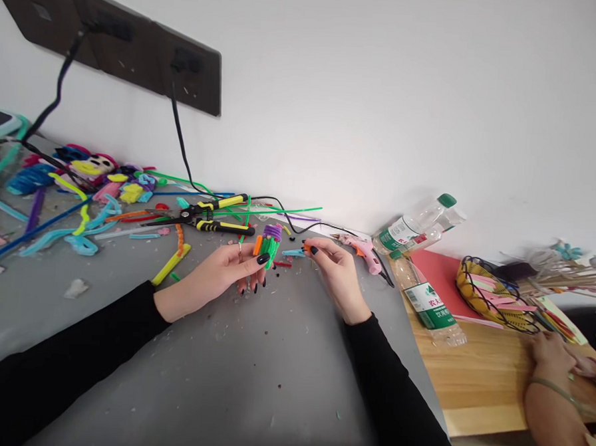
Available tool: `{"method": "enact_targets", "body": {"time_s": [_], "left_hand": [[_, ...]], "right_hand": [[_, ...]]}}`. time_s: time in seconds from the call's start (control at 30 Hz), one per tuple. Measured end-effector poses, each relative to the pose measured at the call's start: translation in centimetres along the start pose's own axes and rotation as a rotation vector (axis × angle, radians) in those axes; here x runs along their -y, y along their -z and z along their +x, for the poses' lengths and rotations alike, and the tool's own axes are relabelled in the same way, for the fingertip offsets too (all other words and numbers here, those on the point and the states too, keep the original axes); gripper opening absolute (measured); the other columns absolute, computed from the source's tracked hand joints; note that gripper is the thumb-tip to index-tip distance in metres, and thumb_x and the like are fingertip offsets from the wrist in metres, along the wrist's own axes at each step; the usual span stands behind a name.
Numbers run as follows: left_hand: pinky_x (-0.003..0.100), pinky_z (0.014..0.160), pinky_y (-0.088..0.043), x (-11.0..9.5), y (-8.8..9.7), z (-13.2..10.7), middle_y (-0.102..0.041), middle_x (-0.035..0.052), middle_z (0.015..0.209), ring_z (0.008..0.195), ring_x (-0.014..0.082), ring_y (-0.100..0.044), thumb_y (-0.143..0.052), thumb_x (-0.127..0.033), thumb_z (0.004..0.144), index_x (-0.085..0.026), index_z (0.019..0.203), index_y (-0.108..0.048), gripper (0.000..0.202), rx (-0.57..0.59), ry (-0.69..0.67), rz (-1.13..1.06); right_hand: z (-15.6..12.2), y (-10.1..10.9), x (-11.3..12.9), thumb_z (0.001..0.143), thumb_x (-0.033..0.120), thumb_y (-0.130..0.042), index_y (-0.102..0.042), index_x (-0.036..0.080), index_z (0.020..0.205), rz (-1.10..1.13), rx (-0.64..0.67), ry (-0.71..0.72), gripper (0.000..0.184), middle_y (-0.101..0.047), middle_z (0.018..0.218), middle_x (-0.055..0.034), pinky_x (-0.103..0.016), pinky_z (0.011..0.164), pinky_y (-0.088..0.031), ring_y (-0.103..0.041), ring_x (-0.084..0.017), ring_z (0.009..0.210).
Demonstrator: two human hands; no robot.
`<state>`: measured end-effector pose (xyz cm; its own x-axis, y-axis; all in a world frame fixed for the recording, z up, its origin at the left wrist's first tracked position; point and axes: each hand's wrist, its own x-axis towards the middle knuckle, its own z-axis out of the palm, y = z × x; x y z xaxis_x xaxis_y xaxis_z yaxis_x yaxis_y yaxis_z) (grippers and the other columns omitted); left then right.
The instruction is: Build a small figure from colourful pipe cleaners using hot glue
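My left hand (pixel 225 272) grips a small pipe-cleaner figure (pixel 269 243) of green, orange and purple coils, held upright above the grey table (pixel 250 373). My right hand (pixel 333 268) pinches a short orange pipe-cleaner piece (pixel 305 249) just to the right of the figure. A light blue piece (pixel 292 253) lies on the table between the two hands. Both arms wear black sleeves.
Yellow-and-black pliers (pixel 213 217) lie behind my hands among several loose pipe cleaners (pixel 104 199). A pink glue gun (pixel 361 247) and two plastic bottles (pixel 428 303) lie to the right. Another person's hands (pixel 560 360) rest on a wooden table by a wire basket (pixel 494 290).
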<state>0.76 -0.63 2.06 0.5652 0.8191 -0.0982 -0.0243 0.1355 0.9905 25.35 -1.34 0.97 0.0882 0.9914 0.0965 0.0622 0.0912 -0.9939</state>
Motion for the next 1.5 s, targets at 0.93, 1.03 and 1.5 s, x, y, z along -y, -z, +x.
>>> {"method": "enact_targets", "body": {"time_s": [0.93,1.03,1.5], "left_hand": [[0.026,0.054,-0.046,0.8,-0.4,-0.2,-0.067,0.0028,0.076,0.06,0.0159,-0.057,-0.063,-0.059,0.086,-0.017,0.103,-0.066,0.045,-0.066,-0.027,0.208],[0.027,0.054,-0.047,0.7,-0.5,-0.3,-0.068,0.0034,0.078,0.061,0.0166,-0.058,-0.062,-0.058,0.087,-0.017,0.107,-0.067,0.046,-0.072,-0.036,0.234],[0.027,0.054,-0.047,0.6,-0.7,-0.3,-0.069,0.0033,0.077,0.062,0.0183,-0.06,-0.061,-0.056,0.087,-0.017,0.109,-0.068,0.045,-0.073,-0.04,0.287]], "right_hand": [[-3.7,-5.0,1.8,0.082,0.029,-0.075,-0.07,0.023,0.089,0.116,-0.074,0.077,0.01,-0.07,0.092,-0.0019,-0.034,0.086,-0.062,-0.071,-0.017,0.087],[-3.9,-5.1,1.9,0.083,0.03,-0.076,-0.07,0.023,0.088,0.097,-0.09,0.082,0.011,-0.069,0.091,-0.0021,-0.034,0.085,-0.061,-0.07,-0.016,0.085],[-4.0,-5.6,1.5,0.083,0.035,-0.076,-0.066,0.023,0.086,0.014,-0.131,0.103,0.016,-0.067,0.088,-0.0019,-0.032,0.078,-0.056,-0.065,-0.016,0.084]]}}
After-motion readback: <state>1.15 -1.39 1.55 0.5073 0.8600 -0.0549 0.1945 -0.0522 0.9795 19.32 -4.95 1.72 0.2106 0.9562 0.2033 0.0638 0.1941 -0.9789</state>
